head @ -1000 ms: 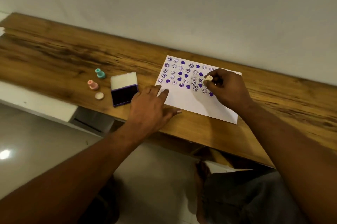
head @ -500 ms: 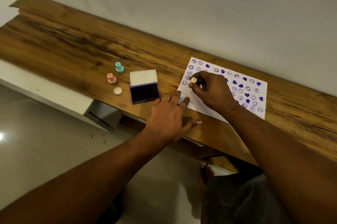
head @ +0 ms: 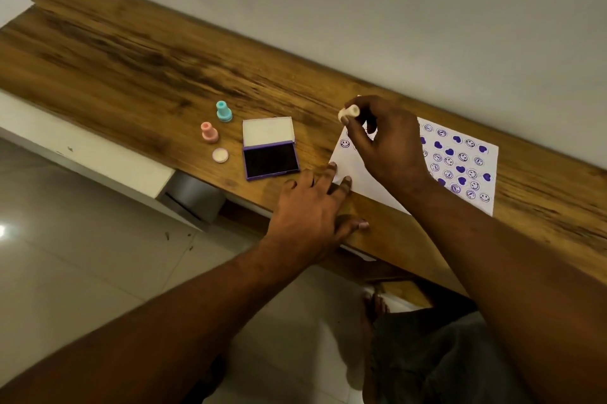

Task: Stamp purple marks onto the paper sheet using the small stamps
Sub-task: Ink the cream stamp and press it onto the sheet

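One stamp (head: 348, 111) by paper's (head: 356, 172) far-left corner

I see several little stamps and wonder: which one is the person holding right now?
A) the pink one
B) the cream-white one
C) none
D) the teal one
B: the right hand pinches the small cream-white plastic stamp; the small teal plastic stamp and small pink plastic stamp stand free on the brown wooden table.

I see the paper sheet (head: 372, 189) flat on the worktop (head: 138, 68), covered in purple smileys and hearts; the cream stamp (head: 348, 111) is held above its far-left corner.
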